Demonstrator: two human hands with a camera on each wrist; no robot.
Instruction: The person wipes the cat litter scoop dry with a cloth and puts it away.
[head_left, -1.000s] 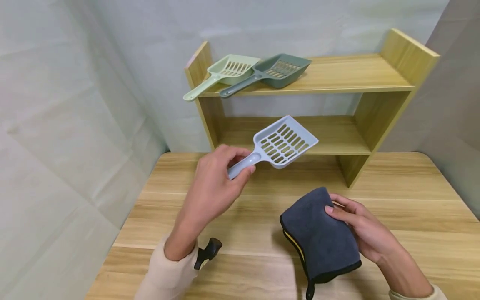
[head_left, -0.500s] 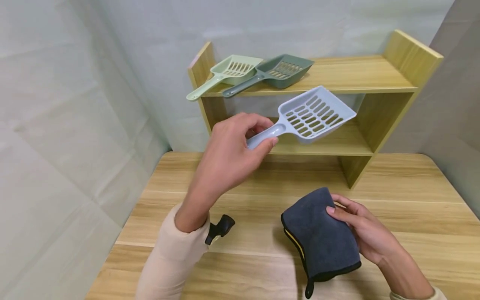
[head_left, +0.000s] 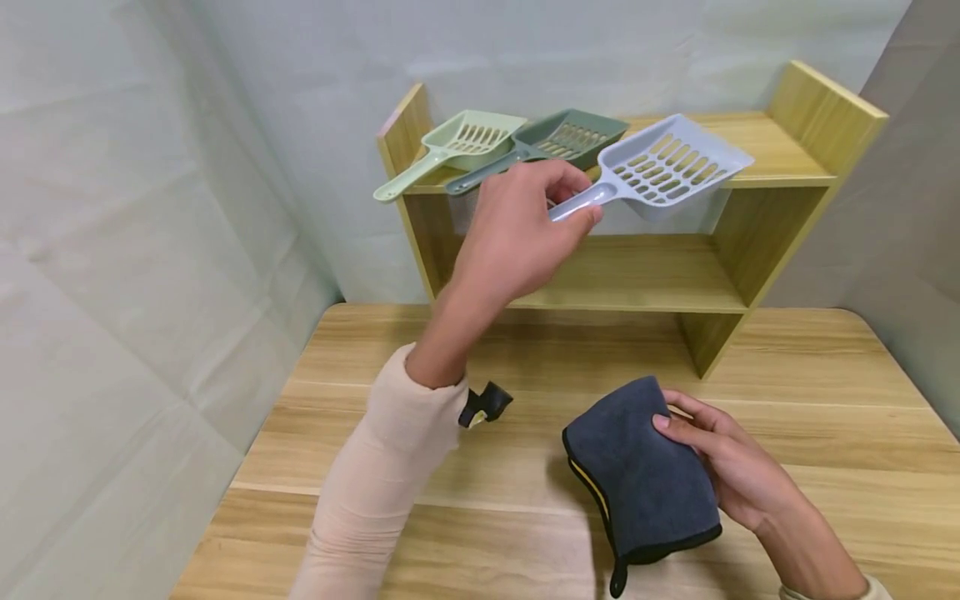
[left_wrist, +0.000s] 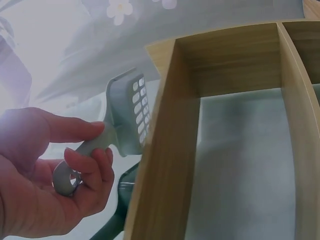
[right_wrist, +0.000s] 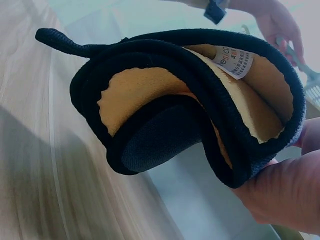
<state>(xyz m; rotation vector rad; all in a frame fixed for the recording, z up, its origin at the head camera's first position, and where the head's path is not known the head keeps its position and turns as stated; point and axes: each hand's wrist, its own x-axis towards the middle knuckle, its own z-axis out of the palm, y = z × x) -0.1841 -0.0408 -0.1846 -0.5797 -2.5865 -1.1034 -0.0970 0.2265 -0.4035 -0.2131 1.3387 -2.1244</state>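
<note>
A pale blue-grey slotted litter scoop (head_left: 667, 171) is pinched by its handle in my left hand (head_left: 517, 229), held up at the height of the top shelf. In the left wrist view the same litter scoop (left_wrist: 125, 110) appears beside the shelf's edge, thumb and fingers round its handle. My right hand (head_left: 731, 458) grips a folded dark grey cloth (head_left: 645, 471) above the table. Its yellow inner side (right_wrist: 145, 95), black border and white label show in the right wrist view. On the top shelf lie a light green scoop (head_left: 468, 137) and a dark green scoop (head_left: 562, 137), the latter partly behind my left hand.
A wooden two-tier shelf (head_left: 795, 179) stands at the back of the wooden table (head_left: 510, 533). Its raised side panels (head_left: 828, 108) flank the top board. Both green scoops' handles stick out past the front edge. Pale fabric (head_left: 150, 250) hangs behind and to the left.
My left hand has risen and moved forward and right, carrying the pale scoop from in front of the lower shelf up to the top one. My right hand and the cloth have hardly moved.
</note>
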